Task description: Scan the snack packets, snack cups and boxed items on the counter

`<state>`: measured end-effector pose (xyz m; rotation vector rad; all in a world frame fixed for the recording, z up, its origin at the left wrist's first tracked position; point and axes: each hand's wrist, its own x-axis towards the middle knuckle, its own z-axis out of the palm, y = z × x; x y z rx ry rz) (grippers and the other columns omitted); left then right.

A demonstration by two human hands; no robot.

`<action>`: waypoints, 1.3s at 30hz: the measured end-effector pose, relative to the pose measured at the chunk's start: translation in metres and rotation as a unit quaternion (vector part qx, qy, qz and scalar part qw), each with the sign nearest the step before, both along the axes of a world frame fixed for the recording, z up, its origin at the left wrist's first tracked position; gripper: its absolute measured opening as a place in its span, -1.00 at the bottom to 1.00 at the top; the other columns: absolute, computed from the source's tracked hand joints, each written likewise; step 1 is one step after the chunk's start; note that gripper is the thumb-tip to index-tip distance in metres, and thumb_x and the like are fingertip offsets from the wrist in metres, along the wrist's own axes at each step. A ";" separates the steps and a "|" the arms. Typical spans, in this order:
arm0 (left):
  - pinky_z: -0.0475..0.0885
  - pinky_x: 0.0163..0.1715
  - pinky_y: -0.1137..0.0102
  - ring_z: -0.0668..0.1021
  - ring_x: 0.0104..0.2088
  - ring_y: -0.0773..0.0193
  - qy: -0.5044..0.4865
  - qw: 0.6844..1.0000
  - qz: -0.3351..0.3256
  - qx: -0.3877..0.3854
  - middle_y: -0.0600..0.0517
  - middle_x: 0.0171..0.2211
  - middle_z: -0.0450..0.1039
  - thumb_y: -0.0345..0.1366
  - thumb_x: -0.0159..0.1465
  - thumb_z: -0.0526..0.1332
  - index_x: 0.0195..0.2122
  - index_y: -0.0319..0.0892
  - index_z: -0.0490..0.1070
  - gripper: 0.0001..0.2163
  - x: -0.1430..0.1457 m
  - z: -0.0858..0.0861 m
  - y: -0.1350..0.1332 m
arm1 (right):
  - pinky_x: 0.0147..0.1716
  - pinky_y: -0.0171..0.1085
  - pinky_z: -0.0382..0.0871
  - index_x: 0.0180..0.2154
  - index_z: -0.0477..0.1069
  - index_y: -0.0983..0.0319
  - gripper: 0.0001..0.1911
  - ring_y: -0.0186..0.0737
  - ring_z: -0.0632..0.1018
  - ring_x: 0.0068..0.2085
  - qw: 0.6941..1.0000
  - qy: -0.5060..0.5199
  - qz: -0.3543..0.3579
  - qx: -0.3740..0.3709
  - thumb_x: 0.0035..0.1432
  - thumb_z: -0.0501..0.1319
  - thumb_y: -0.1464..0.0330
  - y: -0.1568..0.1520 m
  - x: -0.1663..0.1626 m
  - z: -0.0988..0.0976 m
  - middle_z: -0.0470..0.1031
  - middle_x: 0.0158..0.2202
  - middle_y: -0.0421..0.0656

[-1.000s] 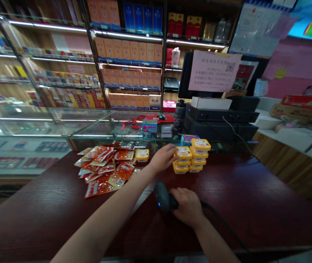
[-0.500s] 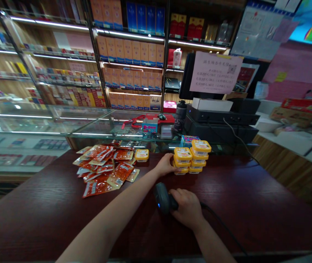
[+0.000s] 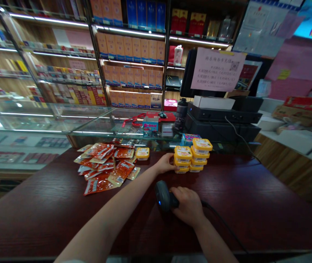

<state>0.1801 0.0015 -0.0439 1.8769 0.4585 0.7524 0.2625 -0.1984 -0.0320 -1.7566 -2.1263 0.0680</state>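
Observation:
My right hand (image 3: 188, 205) is wrapped round the handle of a black barcode scanner (image 3: 163, 196), whose blue light glows and whose cable runs off to the lower right. Two stacks of yellow plastic tubs stand side by side on the counter. Against the left side of the left tub stack (image 3: 183, 155), my left hand (image 3: 165, 163) is closed, thumb and fingers on the tubs; the fingertips are partly hidden. The right tub stack (image 3: 201, 147) rises a little higher. A single yellow tub (image 3: 142, 153) sits apart, beside a heap of red-orange snack packets (image 3: 107, 164).
The dark wooden counter (image 3: 49, 212) meets a glass display case (image 3: 90, 124) behind. On the glass are a small blue-pink box (image 3: 150, 125), a dark bottle (image 3: 181, 114) and a monitor (image 3: 189, 73) with a paper notice (image 3: 218, 69). Shelves of boxed goods (image 3: 132, 47) line the back.
The view has shifted very slightly. Both hands keep nearly the same places, the left at the tub stack and the right on the barcode scanner.

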 end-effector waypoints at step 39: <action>0.38 -0.09 0.27 0.43 -0.12 0.16 0.218 0.819 0.401 0.349 -0.06 -0.19 0.40 -0.39 0.27 0.09 -0.23 -0.14 0.36 -0.90 -0.158 -0.005 -0.053 | -0.19 -0.20 0.35 -0.10 0.43 0.20 -0.62 -0.06 0.57 -0.19 0.997 0.044 -0.046 -0.042 -0.03 0.21 0.37 -0.003 -0.008 0.008 0.58 -0.18 -0.07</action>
